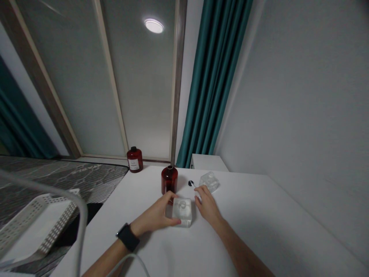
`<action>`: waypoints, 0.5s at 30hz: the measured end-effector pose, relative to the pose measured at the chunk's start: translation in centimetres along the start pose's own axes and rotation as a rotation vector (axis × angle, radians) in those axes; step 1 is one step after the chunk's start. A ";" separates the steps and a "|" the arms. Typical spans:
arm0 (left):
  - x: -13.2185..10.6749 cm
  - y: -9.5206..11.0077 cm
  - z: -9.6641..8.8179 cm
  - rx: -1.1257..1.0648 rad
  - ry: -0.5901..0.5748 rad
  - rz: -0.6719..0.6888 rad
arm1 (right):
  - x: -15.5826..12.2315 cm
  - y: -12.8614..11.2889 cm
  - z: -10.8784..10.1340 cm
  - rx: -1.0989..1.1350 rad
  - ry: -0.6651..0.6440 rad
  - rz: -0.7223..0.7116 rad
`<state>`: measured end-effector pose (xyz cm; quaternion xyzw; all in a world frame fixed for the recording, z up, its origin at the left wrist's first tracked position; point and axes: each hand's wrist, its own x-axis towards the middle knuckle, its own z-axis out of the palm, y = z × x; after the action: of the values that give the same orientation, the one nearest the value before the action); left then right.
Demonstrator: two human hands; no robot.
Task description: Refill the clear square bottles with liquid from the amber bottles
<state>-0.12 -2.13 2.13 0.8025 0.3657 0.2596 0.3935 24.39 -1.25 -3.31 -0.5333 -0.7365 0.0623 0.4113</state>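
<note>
l hand clasps clear bottle, fingers curled round; r hand beside it, grip unclear.

Left hand in a sideways grip, right hand loosely curled.

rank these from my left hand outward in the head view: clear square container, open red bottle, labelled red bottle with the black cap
1. clear square container: gripped in the left hand, mid-table.
2. open red bottle: on the table, just beyond the fingertips.
3. labelled red bottle: farthest, back left, past the table's far edge.
</note>
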 end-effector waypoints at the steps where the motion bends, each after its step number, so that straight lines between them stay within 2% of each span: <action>1: 0.0 -0.1 0.0 0.004 0.001 0.001 | 0.0 -0.3 -0.3 0.007 0.006 -0.006; 7: -0.3 -0.2 -0.4 0.074 -0.009 0.086 | 0.0 -3.5 -2.6 0.099 0.031 -0.099; 9: -0.6 0.1 -0.9 0.089 0.022 0.133 | -0.3 -4.6 -2.9 0.210 0.014 -0.075; 12: -0.7 0.5 -1.5 0.127 0.166 0.185 | -0.9 -5.5 -2.7 0.369 -0.133 -0.012; 15: -0.4 0.5 -1.8 0.180 0.403 0.164 | -1.3 -5.7 -2.2 0.392 -0.332 0.068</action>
<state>-1.43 -1.88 3.44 0.7933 0.3922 0.4120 0.2172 21.78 -5.54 0.43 -0.4504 -0.7493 0.3045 0.3782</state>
